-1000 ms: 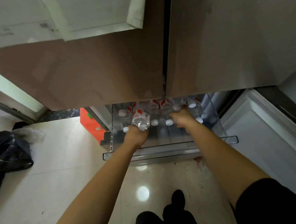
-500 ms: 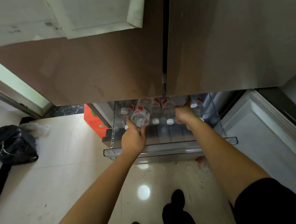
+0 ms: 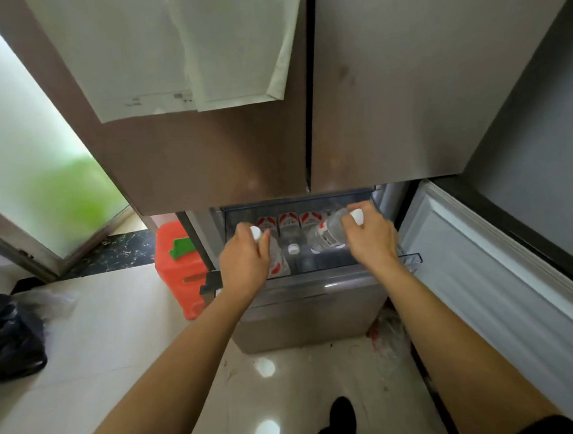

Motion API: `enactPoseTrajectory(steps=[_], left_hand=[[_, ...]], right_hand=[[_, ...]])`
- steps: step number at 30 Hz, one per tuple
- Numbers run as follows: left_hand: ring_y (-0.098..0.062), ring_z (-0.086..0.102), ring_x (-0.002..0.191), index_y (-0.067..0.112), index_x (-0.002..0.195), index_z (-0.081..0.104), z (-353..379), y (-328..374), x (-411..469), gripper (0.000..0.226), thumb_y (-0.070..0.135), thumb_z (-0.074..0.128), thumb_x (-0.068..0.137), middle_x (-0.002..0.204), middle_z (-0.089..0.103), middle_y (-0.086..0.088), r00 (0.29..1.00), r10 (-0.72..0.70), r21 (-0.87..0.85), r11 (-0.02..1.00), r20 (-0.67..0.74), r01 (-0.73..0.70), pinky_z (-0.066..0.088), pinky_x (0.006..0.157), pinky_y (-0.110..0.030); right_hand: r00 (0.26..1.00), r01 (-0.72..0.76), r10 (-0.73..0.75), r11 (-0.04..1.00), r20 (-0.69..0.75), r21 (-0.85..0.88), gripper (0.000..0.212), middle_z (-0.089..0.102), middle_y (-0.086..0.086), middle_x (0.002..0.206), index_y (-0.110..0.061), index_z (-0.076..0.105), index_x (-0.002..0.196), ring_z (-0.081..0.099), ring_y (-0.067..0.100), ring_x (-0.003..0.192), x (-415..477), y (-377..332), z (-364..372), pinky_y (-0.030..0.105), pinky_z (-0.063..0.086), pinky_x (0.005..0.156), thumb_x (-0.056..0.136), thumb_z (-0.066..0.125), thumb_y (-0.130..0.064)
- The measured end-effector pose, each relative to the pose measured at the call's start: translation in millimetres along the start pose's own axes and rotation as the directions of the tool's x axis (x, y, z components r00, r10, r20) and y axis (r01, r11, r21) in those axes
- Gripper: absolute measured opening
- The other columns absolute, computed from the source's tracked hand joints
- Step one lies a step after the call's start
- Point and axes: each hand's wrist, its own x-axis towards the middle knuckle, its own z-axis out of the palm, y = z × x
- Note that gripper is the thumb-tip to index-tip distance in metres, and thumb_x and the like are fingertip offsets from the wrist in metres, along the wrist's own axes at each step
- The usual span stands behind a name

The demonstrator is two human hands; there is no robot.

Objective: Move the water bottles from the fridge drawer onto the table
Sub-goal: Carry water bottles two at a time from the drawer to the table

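Note:
The fridge drawer (image 3: pixel 319 283) stands pulled out below the two brown fridge doors. Several clear water bottles (image 3: pixel 289 225) with red-and-white labels and white caps lie in it. My left hand (image 3: pixel 246 261) grips one water bottle (image 3: pixel 276 261) near its white cap at the drawer's left side. My right hand (image 3: pixel 370 237) grips another water bottle (image 3: pixel 329 229) by its capped end, lifted and tilted above the drawer's right side. No table is in view.
An orange container (image 3: pixel 177 267) with a green part stands on the floor left of the drawer. A black bag (image 3: pixel 10 337) lies at far left. A white open door panel (image 3: pixel 504 287) runs along the right. Papers (image 3: pixel 181 48) hang on the left fridge door.
The view has shifted upward. My left hand now holds its bottle upright at the drawer's left. My right hand has lifted a bottle out of the row at the right.

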Motion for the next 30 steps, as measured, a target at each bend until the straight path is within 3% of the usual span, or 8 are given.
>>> enactPoseTrajectory(steps=[4,7,12,15,19,24,27,30], left_hand=[[-0.034,0.062,0.079,0.009,0.109,0.05,-26,-2,-14,0.037,0.045,0.047,0.1,0.087,0.065,-0.013,0.997,0.005,-0.076,0.997,-0.072,-0.01,0.051,0.066,-0.048],[-0.03,0.063,0.084,0.016,0.108,0.049,-50,-6,-18,0.031,0.045,0.047,0.1,0.093,0.064,-0.008,0.989,-0.053,-0.186,0.982,-0.138,0.027,0.054,0.07,-0.049],[-0.017,0.061,0.079,0.031,0.102,0.044,-100,-15,-26,0.025,0.055,0.043,0.097,0.086,0.057,0.009,0.939,-0.126,-0.168,0.983,-0.319,0.075,0.044,0.057,-0.023],[-0.015,0.055,0.078,0.026,0.11,0.049,-136,-21,-40,0.038,0.06,0.037,0.095,0.089,0.061,0.005,0.9,-0.146,-0.114,0.988,-0.41,0.108,0.038,0.061,-0.024],[-0.02,0.061,0.084,0.015,0.118,0.057,-181,-30,-74,0.041,0.05,0.047,0.098,0.099,0.067,-0.003,0.831,-0.161,0.02,0.979,-0.532,0.202,0.038,0.067,-0.026],[-0.021,0.061,0.084,0.017,0.115,0.056,-236,-64,-141,0.035,0.048,0.05,0.098,0.098,0.065,0.002,0.681,-0.335,0.032,0.885,-0.651,0.465,0.049,0.069,-0.035],[-0.014,0.059,0.08,0.02,0.113,0.056,-272,-87,-200,0.035,0.051,0.047,0.098,0.096,0.062,0.005,0.563,-0.39,0.018,0.81,-0.728,0.586,0.04,0.06,-0.018],[-0.014,0.059,0.081,0.02,0.117,0.055,-308,-109,-255,0.043,0.055,0.043,0.097,0.098,0.063,0.005,0.454,-0.418,-0.006,0.741,-0.787,0.672,0.038,0.061,-0.02]], right_hand=[[0.99,0.134,-0.136,0.99,-0.04,-0.048,0.018,0.055,-0.005,0.083,-0.027,0.057,0.105,0.049,0.018,0.074,-26,-25,-9,0.028,0.033,0.062,0.092,0.056,-0.04],[0.971,0.229,-0.231,0.973,-0.064,-0.038,0.017,0.052,-0.012,0.076,-0.028,0.057,0.102,0.047,0.008,0.066,-45,-44,-11,0.019,0.029,0.053,0.092,0.059,-0.042],[0.927,0.374,-0.374,0.925,-0.018,0.061,0.014,0.059,-0.011,0.072,-0.031,0.058,0.098,0.057,0.02,0.073,-60,-90,-2,0.03,0.038,0.064,0.088,0.06,-0.041],[0.873,0.472,-0.486,0.865,0.047,0.168,0.013,0.057,-0.015,0.069,-0.034,0.058,0.095,0.055,0.017,0.071,-71,-124,12,0.03,0.037,0.064,0.085,0.063,-0.04],[0.763,0.525,-0.621,0.758,0.182,0.387,0.013,0.064,-0.014,0.083,-0.034,0.058,0.097,0.062,0.014,0.076,-97,-163,44,0.033,0.05,0.067,0.088,0.065,-0.039],[0.571,0.538,-0.774,0.604,0.273,0.588,0.011,0.062,-0.019,0.08,-0.033,0.058,0.098,0.059,0.006,0.072,-154,-204,94,0.028,0.048,0.064,0.088,0.063,-0.037],[0.464,0.479,-0.814,0.562,0.349,0.675,0.014,0.062,-0.02,0.078,-0.031,0.061,0.1,0.057,0.002,0.069,-209,-229,122,0.027,0.044,0.062,0.088,0.065,-0.037],[0.373,0.419,-0.834,0.543,0.408,0.727,0.015,0.063,-0.019,0.075,-0.033,0.061,0.098,0.056,0.002,0.068,-269,-253,144,0.025,0.042,0.062,0.085,0.066,-0.039]])
